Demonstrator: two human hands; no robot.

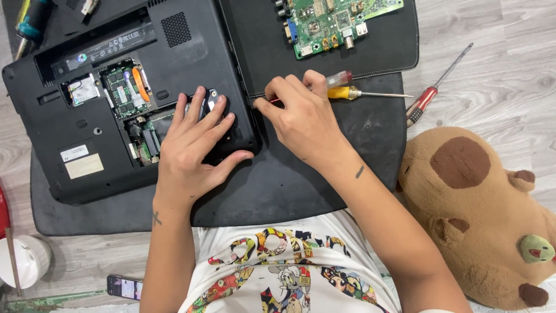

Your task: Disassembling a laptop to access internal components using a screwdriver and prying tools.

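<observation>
At frame centre the left hand (194,148) lies flat, fingers spread, on the upturned black laptop (124,98), whose open bay shows memory boards. The right hand (301,116) pinches a red-handled screwdriver (339,78) at the laptop's right edge. A yellow screwdriver (347,93) lies just behind; a green circuit board (330,23) sits upper right, a brown plush toy (480,214) lower right.

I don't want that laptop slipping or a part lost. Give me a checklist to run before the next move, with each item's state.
1. Left hand braces the upturned laptop: ok.
2. Right hand grips a red-handled screwdriver at the laptop's edge: ok.
3. Tip seated in a screw: cannot tell, fingers hide it.
4. Laptop lies fully on the black mat: ok.
5. Spare yellow screwdriver within reach: ok.
6. Loose screws collected: cannot tell, none visible.
</observation>
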